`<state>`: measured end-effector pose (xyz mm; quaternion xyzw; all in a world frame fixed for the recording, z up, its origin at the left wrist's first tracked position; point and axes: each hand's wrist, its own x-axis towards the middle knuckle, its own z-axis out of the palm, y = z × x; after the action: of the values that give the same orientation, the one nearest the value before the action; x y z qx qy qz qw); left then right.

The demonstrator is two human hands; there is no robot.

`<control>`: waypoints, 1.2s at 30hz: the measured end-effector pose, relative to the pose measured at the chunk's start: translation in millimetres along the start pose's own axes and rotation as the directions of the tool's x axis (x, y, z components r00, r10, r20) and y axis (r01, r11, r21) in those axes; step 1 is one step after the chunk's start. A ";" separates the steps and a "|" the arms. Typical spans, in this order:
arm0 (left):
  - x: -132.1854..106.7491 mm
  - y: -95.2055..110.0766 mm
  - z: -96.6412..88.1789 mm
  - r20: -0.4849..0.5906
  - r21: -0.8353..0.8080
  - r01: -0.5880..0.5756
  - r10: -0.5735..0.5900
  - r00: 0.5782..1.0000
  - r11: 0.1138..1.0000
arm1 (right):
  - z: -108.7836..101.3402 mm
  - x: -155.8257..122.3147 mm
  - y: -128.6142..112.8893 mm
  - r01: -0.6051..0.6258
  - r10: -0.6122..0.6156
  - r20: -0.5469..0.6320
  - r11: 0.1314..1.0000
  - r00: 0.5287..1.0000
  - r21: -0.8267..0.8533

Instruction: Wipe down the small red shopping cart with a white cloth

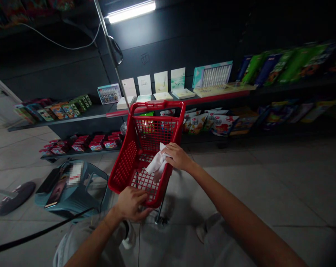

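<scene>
In front of me stands a red plastic shopping cart (126, 163) with a grid-patterned basket. My right hand (179, 155) is closed on a white cloth (157, 163) at the basket's right rim, and the cloth hangs down inside. At the near end of the basket, my left hand (133, 203) rests on the red rim with its fingers curled over the edge; some fingertips are hidden. Through the basket's grid the floor shows, and the cloth is the only thing I make out in it.
A dark shelf (90, 113) behind the cart bears books, boxes and snack bags (225, 124). To the left, a blue-grey stool (92, 167) carries a phone and dark flat items. A black strap (45, 230) crosses the lower left, and a metal pole (112, 55) rises behind the cart.
</scene>
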<state>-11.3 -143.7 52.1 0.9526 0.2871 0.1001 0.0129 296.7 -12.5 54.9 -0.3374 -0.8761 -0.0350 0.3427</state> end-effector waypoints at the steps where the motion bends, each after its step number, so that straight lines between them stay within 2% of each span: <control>1: -2.2 -4.5 -0.6 0.003 -0.002 0.004 -0.004 1.000 1.000 | -1.6 2.3 -0.6 -0.004 0.004 0.011 1.000 1.000 -0.003; 6: -10.6 -23.2 -0.8 0.005 0.010 0.022 -0.022 1.000 1.000 | -11.0 7.7 -9.6 -0.004 0.001 0.086 1.000 0.996 0.031; 11: -10.9 -31.9 1.6 0.028 0.016 0.044 -0.045 0.999 0.999 | -14.1 1.1 -15.1 -0.057 0.056 0.026 0.998 0.998 0.027; 21: 11.6 -58.9 -11.3 0.092 -0.042 0.017 -0.013 0.996 0.999 | -18.4 -8.5 -14.0 -0.165 0.164 -0.033 0.986 0.986 -0.023; 25: 22.8 -76.0 -12.9 0.117 -0.083 0.054 -0.044 0.992 0.995 | -13.5 -8.8 -20.9 -0.219 0.213 -0.072 0.971 0.974 -0.094; 29: 32.3 -90.8 -10.2 0.114 -0.092 0.147 -0.136 0.984 0.985 | -9.4 -9.2 -26.8 -0.245 0.234 -0.116 0.964 0.965 -0.099; 32: 37.2 -94.9 -10.7 0.105 -0.107 0.201 -0.190 0.976 0.974 | -7.5 -10.8 -26.7 -0.262 0.253 -0.174 0.965 0.952 -0.028; 36: 40.5 -86.4 -16.3 0.079 -0.115 0.157 -0.148 0.986 0.981 | -1.8 -16.5 -21.3 -0.272 0.274 -0.197 0.961 0.941 0.037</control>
<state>-28.5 -49.8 68.4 0.9282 0.3520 0.0827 0.0884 293.6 -38.8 49.6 -0.4488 -0.7819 -0.0167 0.4323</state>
